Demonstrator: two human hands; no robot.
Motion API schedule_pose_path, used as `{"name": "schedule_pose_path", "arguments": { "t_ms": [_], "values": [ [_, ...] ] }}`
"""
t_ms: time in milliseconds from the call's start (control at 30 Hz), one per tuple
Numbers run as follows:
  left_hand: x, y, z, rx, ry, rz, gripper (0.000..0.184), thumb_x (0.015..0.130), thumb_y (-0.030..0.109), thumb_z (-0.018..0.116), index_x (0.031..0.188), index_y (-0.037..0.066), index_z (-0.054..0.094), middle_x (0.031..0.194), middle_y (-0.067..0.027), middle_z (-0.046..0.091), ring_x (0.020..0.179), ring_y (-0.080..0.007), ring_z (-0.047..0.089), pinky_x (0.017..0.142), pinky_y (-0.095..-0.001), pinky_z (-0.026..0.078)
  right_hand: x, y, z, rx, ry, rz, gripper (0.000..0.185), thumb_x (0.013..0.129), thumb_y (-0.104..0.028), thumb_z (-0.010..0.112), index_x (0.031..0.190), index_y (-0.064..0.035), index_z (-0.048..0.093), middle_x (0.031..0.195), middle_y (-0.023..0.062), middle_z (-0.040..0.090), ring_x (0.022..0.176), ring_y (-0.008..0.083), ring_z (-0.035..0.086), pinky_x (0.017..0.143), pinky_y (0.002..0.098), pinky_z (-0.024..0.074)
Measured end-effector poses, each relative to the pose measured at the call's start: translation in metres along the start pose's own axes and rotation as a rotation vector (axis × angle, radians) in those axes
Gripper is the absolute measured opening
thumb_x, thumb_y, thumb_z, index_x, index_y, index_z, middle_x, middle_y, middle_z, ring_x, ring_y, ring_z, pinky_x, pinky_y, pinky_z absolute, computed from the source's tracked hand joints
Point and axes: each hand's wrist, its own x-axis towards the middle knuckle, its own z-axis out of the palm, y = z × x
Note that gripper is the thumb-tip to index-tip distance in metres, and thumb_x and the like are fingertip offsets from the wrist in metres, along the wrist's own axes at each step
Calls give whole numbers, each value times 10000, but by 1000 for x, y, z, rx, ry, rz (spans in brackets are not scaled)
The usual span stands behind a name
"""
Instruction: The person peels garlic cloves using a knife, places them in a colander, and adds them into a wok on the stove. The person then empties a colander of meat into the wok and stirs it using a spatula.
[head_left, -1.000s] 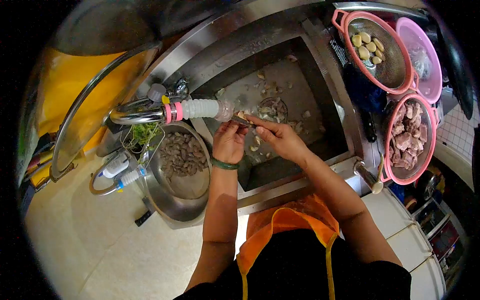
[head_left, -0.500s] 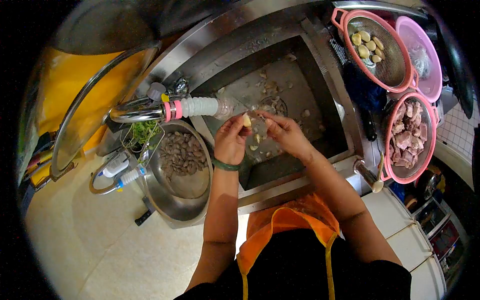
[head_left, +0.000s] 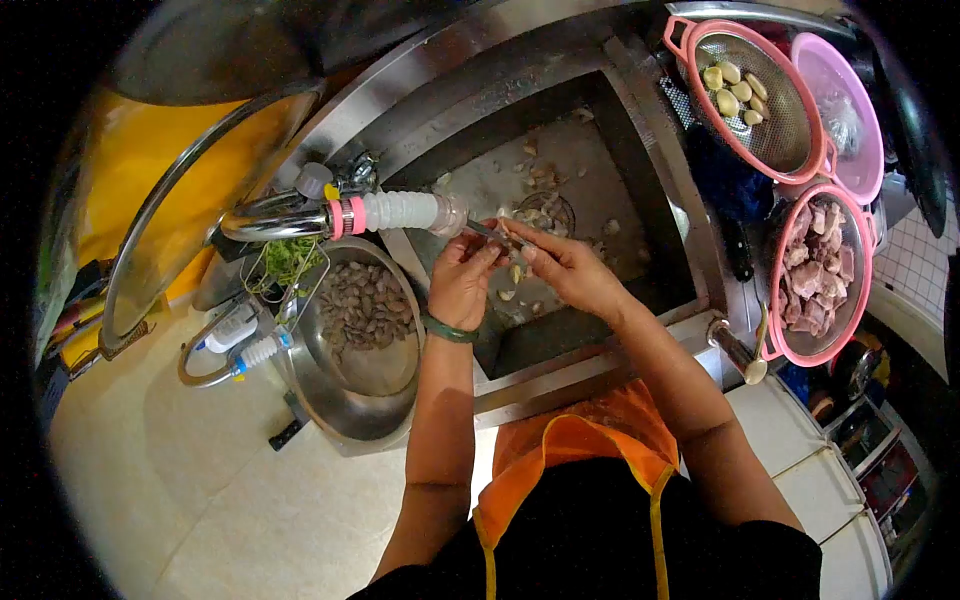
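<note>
My left hand (head_left: 460,288), with a green bangle (head_left: 450,331) at its wrist, is closed over the sink (head_left: 478,130), its fingertips pinching a garlic clove that is mostly hidden now. Closed fingertip to fingertip with it, my right hand (head_left: 574,274) grips a thin dark strip that looks like a small knife blade (head_left: 486,231); its handle is hidden in the fingers. The faucet's clear nozzle (head_left: 452,215) hangs just beyond my left fingers. Garlic peels and bits (head_left: 545,205) lie scattered on the wet sink floor below, around the drain.
At upper right, a pink strainer (head_left: 800,158) holds several peeled garlic cloves (head_left: 741,90). Below it is a pink basket (head_left: 862,290) of raw meat chunks (head_left: 815,270). Left of my arm, a smaller steel basin (head_left: 385,418) holds many greyish shellfish-like pieces (head_left: 365,310). A glass lid (head_left: 190,170) leans at left.
The hands have drawn closer together, and the right fingers now cover the pale clove that showed at the left fingertips. The dark blade now points toward the nozzle.
</note>
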Motion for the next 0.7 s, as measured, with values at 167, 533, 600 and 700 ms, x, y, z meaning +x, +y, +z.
{"name": "schedule_pose_path", "arguments": {
  "t_ms": [167,533,600,700],
  "values": [
    [-3,4,0,60,-28,9,129,829,6,584,958,-2,575,909,-66,606,804,-148,576,735,-269,481,-1,8,-1,-14,19,28,349,932,-257,478,1255,-131,517,849,-21,568,719,59,439,671,218,413],
    [-13,13,8,119,-162,-7,281,838,26,575,1113,-15,533,997,-85,600,882,-164,571,773,-280,468,3,26,-24,266,225,278,369,926,-300,486,1219,-84,540,784,-26,564,683,68,466,624,226,406],
    [-11,10,4,123,-183,10,307,840,27,571,1140,-6,518,1015,-80,592,908,-160,562,777,-274,465,6,29,-22,345,276,242,391,915,-337,498,1232,-110,532,682,-54,499,574,59,403,511,216,335],
    [-6,7,5,145,-162,24,311,843,20,557,1150,0,511,1016,-71,580,922,-156,552,777,-280,468,8,34,-24,480,221,331,381,892,-377,527,1158,-105,544,614,-66,414,512,52,336,460,212,268]
  ]
}}
